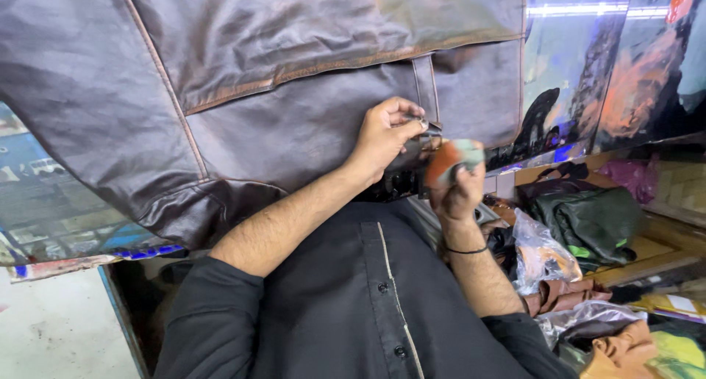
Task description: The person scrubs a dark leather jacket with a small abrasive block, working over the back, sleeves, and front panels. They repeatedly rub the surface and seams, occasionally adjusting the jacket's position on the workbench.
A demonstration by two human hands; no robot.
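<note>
Two hands up in front of your chest, both working at the lower edge of a dark brown leather jacket (243, 77) that's spread flat over the counter (66, 217) and fills most of the view. Your left hand (386, 133) is pinched shut on a small metal piece at the jacket's hem, thumb and fingertips pressed together; can't tell exactly what the piece is, looks like a zipper pull or buckle. Your right hand (457, 184) is curled around an orange-and-grey sponge (454, 160), fingers closed on it, held just beside the left hand and touching or nearly touching the jacket's edge. A thin black band (466, 250) sits on that wrist. You're in a black button shirt (368, 305), sleeves pushed up. To your right, well apart from the hands: a clear plastic bag (540, 250) with something orange-brown inside, a dark green bag (596, 221), a pinkish-purple bag (632, 174) and a heap of brown leather scraps (562, 294). Glossy painted panel (625, 70) behind the jacket, at upper right.
</note>
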